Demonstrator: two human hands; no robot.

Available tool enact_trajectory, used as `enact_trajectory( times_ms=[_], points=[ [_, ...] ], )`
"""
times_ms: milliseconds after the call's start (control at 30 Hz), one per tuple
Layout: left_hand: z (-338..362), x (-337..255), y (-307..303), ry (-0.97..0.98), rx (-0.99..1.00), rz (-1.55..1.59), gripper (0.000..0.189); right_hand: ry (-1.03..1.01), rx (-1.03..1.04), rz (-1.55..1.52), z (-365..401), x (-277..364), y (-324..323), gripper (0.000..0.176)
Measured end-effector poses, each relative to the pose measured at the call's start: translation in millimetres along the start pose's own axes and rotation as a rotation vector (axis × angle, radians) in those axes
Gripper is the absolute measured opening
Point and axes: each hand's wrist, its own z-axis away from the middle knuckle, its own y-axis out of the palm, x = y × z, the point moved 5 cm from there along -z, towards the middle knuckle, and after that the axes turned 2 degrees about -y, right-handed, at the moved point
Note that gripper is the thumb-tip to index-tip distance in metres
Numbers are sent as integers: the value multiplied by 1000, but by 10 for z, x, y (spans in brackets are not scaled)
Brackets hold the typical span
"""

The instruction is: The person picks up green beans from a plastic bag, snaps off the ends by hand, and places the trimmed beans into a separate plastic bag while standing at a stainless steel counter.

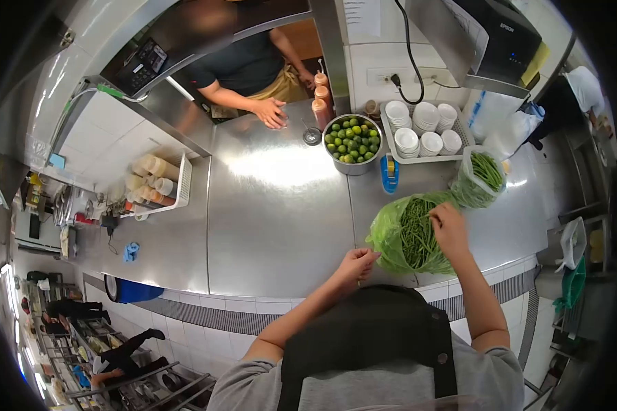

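A green plastic bag [389,233] full of long green beans [417,236] lies open on the steel counter [274,212] near its front edge. My right hand [450,226] rests on the pile of beans, fingers pinched around some of them. My left hand [357,264] sits at the bag's near left edge with fingers curled, touching the plastic. A second clear bag of green beans [483,178] stands just behind, to the right.
A metal pot of limes [353,140], sauce bottles [321,103], a white tray of small bowls [425,130] and a blue object [389,172] stand at the back. Another person's hand [271,113] rests on the counter's far side. A rack of containers [159,185] stands left.
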Motion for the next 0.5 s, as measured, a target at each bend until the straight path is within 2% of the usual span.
enact_trajectory(
  times_ms=[100,167,233,267,300,400,433,500],
  points=[
    [24,-304,270,236,-41,-400,18,-92,78,-185,99,378,47,9],
    [101,-566,502,635,-140,-670,32,-126,215,-243,200,537,177,12],
    [121,-714,654,759,-125,-845,43,-86,266,-307,223,698,233,14],
    [92,-759,681,682,-56,-885,45,-66,292,-338,239,759,257,14],
    [66,-764,699,604,14,-922,47,-109,236,-335,227,792,265,16],
    [11,-720,628,548,-84,-900,35,-81,89,-459,158,794,221,16],
    [57,-726,637,592,-126,-825,23,-45,69,-465,136,778,197,13],
    [99,-726,629,513,-116,-798,21,108,55,-654,118,684,199,10]
  ],
)
